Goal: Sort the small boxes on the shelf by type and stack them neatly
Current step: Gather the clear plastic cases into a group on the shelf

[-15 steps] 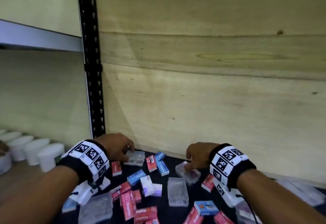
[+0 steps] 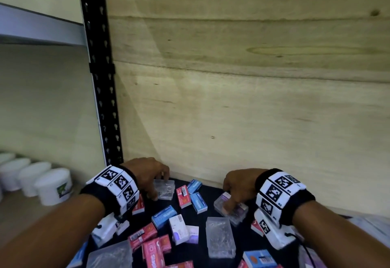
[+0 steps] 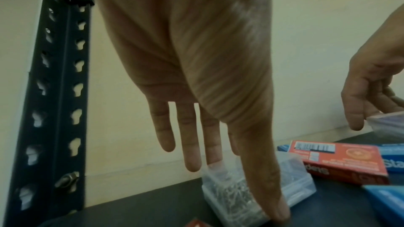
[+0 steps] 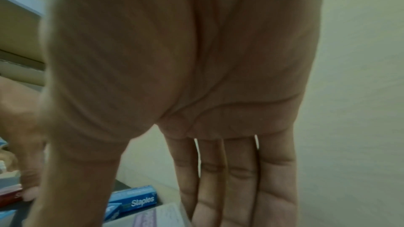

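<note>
Small boxes lie scattered on the dark shelf mat (image 2: 202, 223): red ones (image 2: 183, 196), blue staple boxes (image 2: 198, 202), a white and purple one (image 2: 179, 228) and clear plastic ones (image 2: 220, 237). My left hand (image 2: 160, 188) pinches a clear box of metal pins (image 3: 229, 194) at the back left, thumb on its near side and fingers on its far edge. My right hand (image 2: 229, 201) pinches a clear box with a purple label (image 2: 237, 212), thumb in front and fingers behind. That box sits tilted, and it also shows at the bottom of the right wrist view (image 4: 157, 217).
A wooden back panel (image 2: 253, 98) closes the shelf just behind both hands. A black perforated upright (image 2: 99, 77) stands at the left. Beyond it, white tubs (image 2: 52, 185) line the neighbouring shelf. More boxes crowd the mat's near edge, among them a clear one (image 2: 109, 257).
Almost nothing has moved. Both hands stay on the same clear boxes; the left thumb has settled lower along its box.
</note>
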The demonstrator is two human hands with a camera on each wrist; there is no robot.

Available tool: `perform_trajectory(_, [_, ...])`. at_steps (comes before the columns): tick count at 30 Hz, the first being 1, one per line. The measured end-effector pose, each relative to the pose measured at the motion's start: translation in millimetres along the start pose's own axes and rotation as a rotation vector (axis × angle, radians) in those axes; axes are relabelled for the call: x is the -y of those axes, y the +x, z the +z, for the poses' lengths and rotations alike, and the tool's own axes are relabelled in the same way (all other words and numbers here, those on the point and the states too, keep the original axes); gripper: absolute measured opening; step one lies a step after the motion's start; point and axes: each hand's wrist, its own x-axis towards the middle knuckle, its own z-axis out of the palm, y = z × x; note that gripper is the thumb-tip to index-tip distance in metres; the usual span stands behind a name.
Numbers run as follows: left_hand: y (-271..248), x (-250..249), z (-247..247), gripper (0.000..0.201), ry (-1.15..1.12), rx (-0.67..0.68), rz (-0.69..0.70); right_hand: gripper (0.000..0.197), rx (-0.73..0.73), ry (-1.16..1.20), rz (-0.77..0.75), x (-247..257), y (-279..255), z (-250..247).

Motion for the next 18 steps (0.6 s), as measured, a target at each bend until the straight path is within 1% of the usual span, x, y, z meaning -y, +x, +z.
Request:
perform_trajectory(4, [3.2, 3.7, -1.7, 0.050, -0.061, 0.009, 0.016, 0.055, 0.021, 0.000, -0.007, 6.4, -2.1, -1.6])
perform_trajectory(7, [-0.7, 4.1, -4.9, 0.043, -0.146, 0.079, 0.034, 0.054, 0.009, -0.030, -0.015, 12.5, -6.3, -3.8])
perform_trajectory(10, [-8.5, 4.2, -9.5, 0.042, -0.201, 0.147, 0.047, 0.047, -0.034, -0.044, -0.033, 16.9, -11.1, -7.5])
perform_trajectory(12, [-13.8, 5.9, -12.7, 0.040, -0.239, 0.174, 0.050, 0.047, -0.050, -0.054, -0.042, 19.2, -15.5, -10.1])
perform_trajectory(16, [-16.5, 8.9, -14.0, 0.032, -0.349, 0.231, 0.008, 0.049, -0.073, -0.019, -0.030, 19.6, -20.9, -10.7])
perform_trajectory(18, [-12.6, 10.7, -10.4, 0.032, -0.381, 0.236, -0.017, 0.048, -0.080, 0.007, -0.017, 19.3, -22.5, -9.7])
